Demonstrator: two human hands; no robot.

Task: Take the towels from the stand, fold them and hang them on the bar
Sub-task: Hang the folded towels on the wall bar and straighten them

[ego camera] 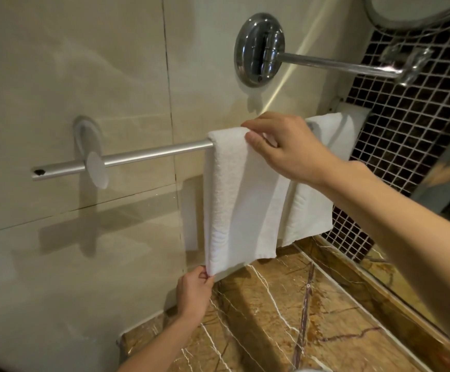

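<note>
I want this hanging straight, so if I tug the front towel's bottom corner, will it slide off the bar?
Probably floppy: the front towel drapes limp over the bar. It could slide, as the bar looks smooth metal, though the right hand pinching its top should hold it. Likely light: the left hand holds its corner by a pinch.

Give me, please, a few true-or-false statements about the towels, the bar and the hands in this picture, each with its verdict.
1. A near towel and a far towel both hang on the bar. True.
2. The right hand hangs idle. False: it holds the near towel's top fold at the bar.
3. The left hand pinches the near towel's bottom corner. True.
4. Towels cover the bar from end to end. False: its left stretch is bare.
5. The counter below is plain white. False: it is brown veined marble.
</note>
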